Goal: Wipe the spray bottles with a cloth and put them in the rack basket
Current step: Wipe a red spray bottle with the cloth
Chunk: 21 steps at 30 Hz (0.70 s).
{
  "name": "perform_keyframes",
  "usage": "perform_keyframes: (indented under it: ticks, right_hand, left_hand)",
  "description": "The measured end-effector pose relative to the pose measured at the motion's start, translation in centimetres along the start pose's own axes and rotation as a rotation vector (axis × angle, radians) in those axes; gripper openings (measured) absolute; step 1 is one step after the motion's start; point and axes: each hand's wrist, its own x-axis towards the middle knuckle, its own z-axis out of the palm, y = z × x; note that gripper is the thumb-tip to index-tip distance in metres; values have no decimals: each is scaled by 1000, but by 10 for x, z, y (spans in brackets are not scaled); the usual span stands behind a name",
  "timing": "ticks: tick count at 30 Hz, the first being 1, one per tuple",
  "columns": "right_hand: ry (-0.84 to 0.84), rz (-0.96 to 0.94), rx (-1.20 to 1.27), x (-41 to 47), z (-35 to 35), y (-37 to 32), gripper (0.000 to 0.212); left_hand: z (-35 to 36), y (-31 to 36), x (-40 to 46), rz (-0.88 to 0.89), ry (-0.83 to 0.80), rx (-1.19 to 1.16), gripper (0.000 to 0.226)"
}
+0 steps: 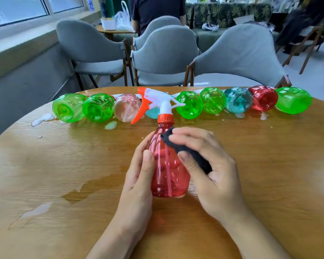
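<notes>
Head view: left hand (138, 176) grips red bottle (166, 171); right hand (211, 165) pinches cloth (191, 154) against it.

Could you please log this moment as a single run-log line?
step: wiping | left hand: holds red bottle | right hand: presses cloth on bottle | row of bottles: lying on table | basket: unseen

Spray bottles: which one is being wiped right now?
The red bottle nearest the camera, gripped by the left hand while the right hand rubs the dark cloth on it; the others lie untouched.
</notes>
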Motion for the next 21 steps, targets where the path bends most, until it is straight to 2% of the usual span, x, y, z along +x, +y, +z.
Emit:
perform_keyframes:
  ticks: [5,8,10,12,14,17,20,21]
  right_hand:
    - [-286,-212,-65,-6,5,-5,17]
    - [-406,-150,59,-5,-2,-10,15]
    - [-275,1,261,-2,-9,-13,15]
    - [33,191,465,4,-13,-11,18]
    - [246,302,497,8,-12,-2,21]
    - [278,374,421,5,-1,8,22]
    - [255,363,339,-1,7,10,20]
    - [245,337,307,-1,7,8,19]
  left_hand:
    - [-12,7,6,-52,168,-92,60]
    - [-14,9,9,-98,172,-156,63]
    - [-9,10,10,-103,149,-188,65]
    - [-5,9,9,-100,89,-197,64]
    - [-2,6,8,-114,14,-206,58]
    - [-3,2,9,-129,-53,-178,51]
    - [-2,1,8,-111,-91,-112,85]
    - [-2,2,6,-77,-104,-67,90]
